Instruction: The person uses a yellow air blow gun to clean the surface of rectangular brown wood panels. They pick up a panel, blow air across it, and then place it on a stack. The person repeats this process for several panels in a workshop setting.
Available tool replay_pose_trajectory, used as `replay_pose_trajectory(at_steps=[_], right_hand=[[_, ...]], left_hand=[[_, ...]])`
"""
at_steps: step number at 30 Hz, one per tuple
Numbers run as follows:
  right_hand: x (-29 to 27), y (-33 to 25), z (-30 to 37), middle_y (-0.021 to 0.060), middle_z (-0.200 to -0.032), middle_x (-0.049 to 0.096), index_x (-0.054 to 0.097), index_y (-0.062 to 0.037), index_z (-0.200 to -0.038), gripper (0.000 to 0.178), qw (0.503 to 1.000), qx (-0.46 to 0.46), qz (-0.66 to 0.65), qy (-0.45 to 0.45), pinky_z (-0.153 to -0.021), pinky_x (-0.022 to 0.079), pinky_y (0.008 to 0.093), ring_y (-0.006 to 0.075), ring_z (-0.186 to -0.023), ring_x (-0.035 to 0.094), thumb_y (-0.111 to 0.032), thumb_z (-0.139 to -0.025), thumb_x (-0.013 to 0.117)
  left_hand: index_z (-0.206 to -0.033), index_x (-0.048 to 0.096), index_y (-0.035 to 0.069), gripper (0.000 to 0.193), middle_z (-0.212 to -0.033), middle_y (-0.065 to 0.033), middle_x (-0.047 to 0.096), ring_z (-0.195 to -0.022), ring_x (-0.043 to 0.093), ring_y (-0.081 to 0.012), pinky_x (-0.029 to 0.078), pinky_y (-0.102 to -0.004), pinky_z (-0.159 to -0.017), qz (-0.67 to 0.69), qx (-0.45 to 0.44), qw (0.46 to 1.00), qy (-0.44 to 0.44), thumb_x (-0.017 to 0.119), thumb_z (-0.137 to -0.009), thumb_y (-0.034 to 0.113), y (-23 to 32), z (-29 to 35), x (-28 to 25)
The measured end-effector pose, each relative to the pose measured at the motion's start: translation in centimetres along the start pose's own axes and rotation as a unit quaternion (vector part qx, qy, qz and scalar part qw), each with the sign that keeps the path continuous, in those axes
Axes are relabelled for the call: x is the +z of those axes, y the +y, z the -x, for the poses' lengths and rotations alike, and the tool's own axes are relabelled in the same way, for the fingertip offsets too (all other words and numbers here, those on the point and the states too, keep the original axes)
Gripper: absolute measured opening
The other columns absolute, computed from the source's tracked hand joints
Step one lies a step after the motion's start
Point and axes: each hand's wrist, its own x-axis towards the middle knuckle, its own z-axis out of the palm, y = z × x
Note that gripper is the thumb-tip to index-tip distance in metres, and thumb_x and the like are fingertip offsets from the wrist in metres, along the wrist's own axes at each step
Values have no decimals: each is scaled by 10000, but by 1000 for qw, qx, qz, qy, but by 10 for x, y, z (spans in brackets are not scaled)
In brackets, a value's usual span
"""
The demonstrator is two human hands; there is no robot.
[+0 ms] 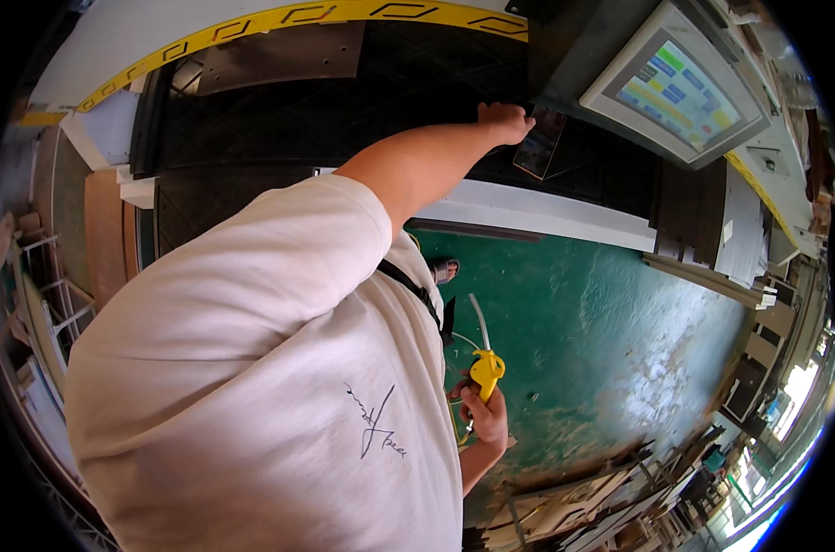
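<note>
- Pale short-sleeved shirt: fills the left and lower foreground; dark handwriting-style lettering marks its front.
- Right hand: fingers clamped around the handle of a yellow blow gun, held in front of the shirt above the green floor.
- Clear tube: extends from the head of the blow gun, toward the top of the view.
- Left hand: extended over the dark machine bed, at the near edge of a small dark box. Contact and finger closure cannot be determined.
- Touchscreen panel: mounted in a pale frame, to the right of the left hand.
- Grey plate: located at the far side of the bed, beneath a yellow strip.
- Sandalled foot: visible on the floor, beside the shirt.
- Board pieces: stacked at lower right.
</note>
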Motion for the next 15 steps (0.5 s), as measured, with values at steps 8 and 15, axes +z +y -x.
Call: replay_pose_trajectory(at_steps=[8,15], right_hand=[[-4,-10,-11,90,-949,681,549,45,-1303,400,1000,-15,-15,9,-496,441,229,172,-803,689,-163,-982,664],[13,-45,-54,42,-912,692,600,7,-1262,316,993,8,110,-37,-524,417,223,73,-603,521,-153,-995,657]], left_hand=[[-1149,697,18,279,-1025,-75,745,-962,712,-176,570,-294,-835,383,127,909,-109,667,-1028,267,-77,31,-45],[-1073,725,123,218,-1005,-126,728,-1011,679,-340,534,-454,-885,-32,182,903,389,724,-869,198,-254,121,-150]])
